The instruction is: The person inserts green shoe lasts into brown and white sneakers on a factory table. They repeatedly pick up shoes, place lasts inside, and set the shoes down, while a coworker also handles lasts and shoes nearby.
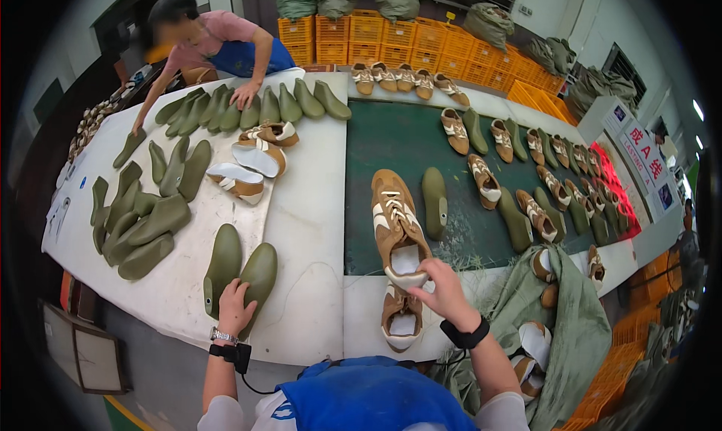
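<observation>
My left hand (pixel 235 309) is at the near edge of the white table, fingers closed about the heel ends of two green shoe lasts. The left last (pixel 224 262) and right last (pixel 259 277) lie side by side, toes pointing away. With its thumb and fingers, my right hand (pixel 447 294) pinches the heel collar of a brown-and-white sneaker (pixel 389 213). That laced sneaker's toe points away over the green conveyor belt. Just below its heel, a second brown sneaker (pixel 401 318) sits on the white ledge. Right of the held sneaker lies a single green last (pixel 434 205).
A co-worker (pixel 218 47) at the far left handles a row of lasts (pixel 248 111). More lasts (pixel 143 228) and several sneakers (pixel 252 164) lie on the white table (pixel 301 205). Sneaker-and-last pairs fill the belt (pixel 391 134). A green cloth sack (pixel 571 326) hangs at right; orange crates (pixel 429 36) stand behind.
</observation>
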A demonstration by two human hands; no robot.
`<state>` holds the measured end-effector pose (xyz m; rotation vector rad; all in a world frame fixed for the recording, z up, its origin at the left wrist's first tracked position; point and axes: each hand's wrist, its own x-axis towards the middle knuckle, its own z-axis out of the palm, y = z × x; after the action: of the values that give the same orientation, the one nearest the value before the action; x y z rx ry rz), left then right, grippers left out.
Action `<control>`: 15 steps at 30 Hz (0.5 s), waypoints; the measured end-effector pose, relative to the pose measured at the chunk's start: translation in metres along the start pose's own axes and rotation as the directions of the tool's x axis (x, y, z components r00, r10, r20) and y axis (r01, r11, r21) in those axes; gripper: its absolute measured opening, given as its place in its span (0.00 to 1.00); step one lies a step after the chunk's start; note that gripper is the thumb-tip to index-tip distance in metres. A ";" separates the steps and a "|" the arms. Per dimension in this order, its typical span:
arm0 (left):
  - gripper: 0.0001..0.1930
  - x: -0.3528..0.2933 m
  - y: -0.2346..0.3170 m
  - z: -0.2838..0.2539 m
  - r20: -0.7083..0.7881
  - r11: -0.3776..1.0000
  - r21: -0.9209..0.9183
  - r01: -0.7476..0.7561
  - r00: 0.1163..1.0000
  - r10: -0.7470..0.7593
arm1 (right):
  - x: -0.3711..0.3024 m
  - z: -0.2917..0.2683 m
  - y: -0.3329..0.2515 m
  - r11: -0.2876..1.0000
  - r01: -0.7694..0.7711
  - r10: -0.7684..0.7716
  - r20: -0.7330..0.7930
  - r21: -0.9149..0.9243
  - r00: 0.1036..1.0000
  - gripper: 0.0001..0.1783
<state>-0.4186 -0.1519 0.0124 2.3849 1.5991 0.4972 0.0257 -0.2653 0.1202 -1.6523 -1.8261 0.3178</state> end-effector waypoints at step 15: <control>0.31 0.000 -0.027 -0.001 0.068 0.883 -0.320 0.344 0.938 -0.340 | 0.166 0.067 0.177 0.901 -0.360 0.381 0.042 -0.243 0.924 0.24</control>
<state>-0.4416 -0.1414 0.0037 1.8118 1.7279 0.6203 0.1270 -0.0590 0.0168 -2.1880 -1.6491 0.3558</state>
